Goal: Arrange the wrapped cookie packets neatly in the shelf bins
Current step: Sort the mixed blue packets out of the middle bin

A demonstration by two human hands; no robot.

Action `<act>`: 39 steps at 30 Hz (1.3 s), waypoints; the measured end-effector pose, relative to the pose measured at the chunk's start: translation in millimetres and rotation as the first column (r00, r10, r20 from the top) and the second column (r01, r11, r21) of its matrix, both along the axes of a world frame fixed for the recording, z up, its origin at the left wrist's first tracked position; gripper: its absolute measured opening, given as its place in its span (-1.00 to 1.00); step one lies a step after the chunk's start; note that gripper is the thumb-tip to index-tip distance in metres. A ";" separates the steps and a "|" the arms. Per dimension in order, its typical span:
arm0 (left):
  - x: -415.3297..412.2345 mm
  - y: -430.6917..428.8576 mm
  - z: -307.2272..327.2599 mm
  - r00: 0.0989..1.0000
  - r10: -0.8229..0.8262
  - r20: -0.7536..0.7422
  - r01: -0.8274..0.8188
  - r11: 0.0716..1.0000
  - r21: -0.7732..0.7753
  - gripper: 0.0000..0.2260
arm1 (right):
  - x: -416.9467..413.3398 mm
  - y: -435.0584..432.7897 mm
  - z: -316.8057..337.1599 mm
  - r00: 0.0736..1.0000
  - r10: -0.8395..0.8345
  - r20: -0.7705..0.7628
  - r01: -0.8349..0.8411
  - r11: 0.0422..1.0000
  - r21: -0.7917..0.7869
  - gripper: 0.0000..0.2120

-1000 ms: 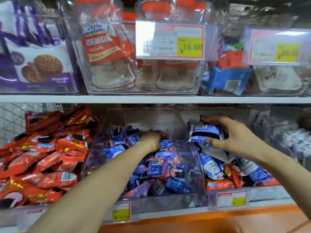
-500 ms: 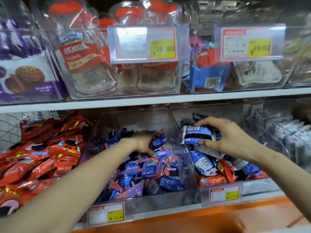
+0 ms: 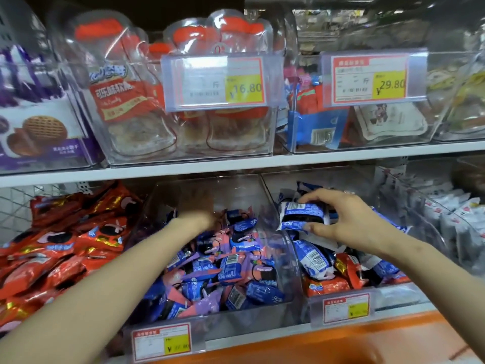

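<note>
Pinched between the thumb and fingertips of the right hand (image 3: 349, 219), a blue-and-white cookie packet (image 3: 301, 215) is held barcode-up just above the heap in the right clear bin (image 3: 399, 295) on the lower shelf of a shop display. Beneath it lie more blue-and-white packets, with a few red ones near the bin's front wall.

The left hand (image 3: 199, 210) reaches far into the middle clear bin (image 3: 236, 320), over a loose pile of blue, pink and purple packets (image 3: 225, 271). That hand is blurred and partly seen through the plastic, so whether its fingers are spread or closed cannot be told, though it appears to touch the far end of the pile.

Left of the middle bin, red packets (image 3: 65, 245) are heaped in front of wire mesh. At far right, white packets (image 3: 456, 219) fill another clear bin. A red-and-yellow price label (image 3: 161, 342) is fixed to the near front of the middle bin.

On the upper shelf (image 3: 236, 164), clear bins hold orange-lidded tubs (image 3: 131, 101) and a purple biscuit box (image 3: 39, 132), behind tags reading 16.80 (image 3: 217, 81) and 29.80 (image 3: 370, 78).
</note>
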State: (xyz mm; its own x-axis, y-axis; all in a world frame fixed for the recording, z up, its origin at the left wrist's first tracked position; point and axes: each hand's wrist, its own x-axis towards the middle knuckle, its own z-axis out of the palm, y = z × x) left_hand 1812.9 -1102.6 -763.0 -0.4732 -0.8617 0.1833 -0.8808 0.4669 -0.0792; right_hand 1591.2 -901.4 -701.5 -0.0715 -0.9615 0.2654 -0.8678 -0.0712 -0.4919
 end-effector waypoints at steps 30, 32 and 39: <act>122.7 136.1 30.3 0.863 -0.362 -0.351 0.340 0.932 -0.125 -0.52 | 129.7 -57.4 -14.5 0.816 0.332 0.474 -0.497 0.821 0.282 -0.83; 127.3 136.2 25.5 0.891 -0.376 -0.256 0.346 0.925 -0.154 -0.54 | 137.6 -61.7 -11.4 0.787 0.343 0.512 -0.542 0.781 0.311 -0.79; 146.7 141.8 30.5 0.936 -0.266 -0.231 0.193 0.935 -0.297 -0.75 | 138.1 -124.2 -11.0 0.940 0.317 0.130 -0.339 0.915 0.221 -0.55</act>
State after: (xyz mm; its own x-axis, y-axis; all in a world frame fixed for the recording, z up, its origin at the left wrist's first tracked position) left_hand 1959.6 -960.9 -732.5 -0.5550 -0.6367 0.5353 -0.7575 0.6527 -0.0090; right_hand 1729.3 -1025.7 -712.5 0.2456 -0.9687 0.0351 -0.7672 -0.2164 -0.6038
